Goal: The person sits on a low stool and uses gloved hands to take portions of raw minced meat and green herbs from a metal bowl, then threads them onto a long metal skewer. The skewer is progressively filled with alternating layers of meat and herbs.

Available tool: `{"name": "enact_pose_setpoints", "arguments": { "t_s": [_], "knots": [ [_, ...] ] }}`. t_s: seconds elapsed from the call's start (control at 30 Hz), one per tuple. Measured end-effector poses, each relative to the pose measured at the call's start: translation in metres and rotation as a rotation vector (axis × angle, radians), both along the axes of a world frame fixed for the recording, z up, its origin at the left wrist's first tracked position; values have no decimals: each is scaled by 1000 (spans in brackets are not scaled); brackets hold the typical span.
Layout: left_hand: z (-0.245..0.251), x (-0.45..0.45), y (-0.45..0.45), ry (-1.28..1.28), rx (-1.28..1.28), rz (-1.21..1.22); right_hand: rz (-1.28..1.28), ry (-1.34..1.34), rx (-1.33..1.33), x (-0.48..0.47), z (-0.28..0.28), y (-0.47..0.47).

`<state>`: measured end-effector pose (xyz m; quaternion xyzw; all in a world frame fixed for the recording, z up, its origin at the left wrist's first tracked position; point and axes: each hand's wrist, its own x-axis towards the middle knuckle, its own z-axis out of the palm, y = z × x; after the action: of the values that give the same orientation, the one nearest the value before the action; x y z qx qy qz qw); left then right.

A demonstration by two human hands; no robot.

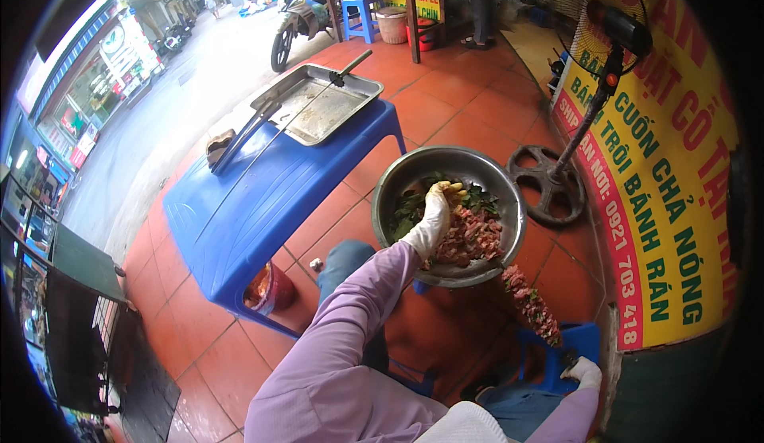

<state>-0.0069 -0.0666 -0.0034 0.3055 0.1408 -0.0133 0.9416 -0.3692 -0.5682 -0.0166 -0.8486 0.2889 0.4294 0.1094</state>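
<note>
A steel bowl (471,164) stands before me, holding chopped raw meat (474,237) and dark green leaves (407,205). My left hand (439,210), in a white glove with stained fingertips, reaches into it. Its fingers are bent over the leaves and meat, and whether they grip anything is hidden. Low on the right, my gloved right hand (584,373) holds the dark handle (570,357) of a skewer. Raw meat pieces with bits of green leaf (533,306) are threaded tightly along the skewer, which slants up to the bowl's near right rim.
Left of the bowl, a blue plastic table (268,186) carries a metal tray (325,109), another long skewer (286,124) and metal tongs (242,139). Beneath it is a red bucket (280,294). A standing fan (582,124) and a printed banner (662,204) flank the right side.
</note>
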Motion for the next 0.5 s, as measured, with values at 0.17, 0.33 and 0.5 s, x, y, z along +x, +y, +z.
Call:
{"name": "enact_pose_setpoints", "arguments": {
  "t_s": [0.17,0.33,0.5],
  "knots": [
    [0,-2,4,28,190,71,98,-6,51,11,-9,13],
    [23,-42,-27,57,79,-136,242,-232,338,-16,-26,-23],
    [87,-93,-21,198,-48,-563,58,-84,147,-21,-17,-10]
  ]
}}
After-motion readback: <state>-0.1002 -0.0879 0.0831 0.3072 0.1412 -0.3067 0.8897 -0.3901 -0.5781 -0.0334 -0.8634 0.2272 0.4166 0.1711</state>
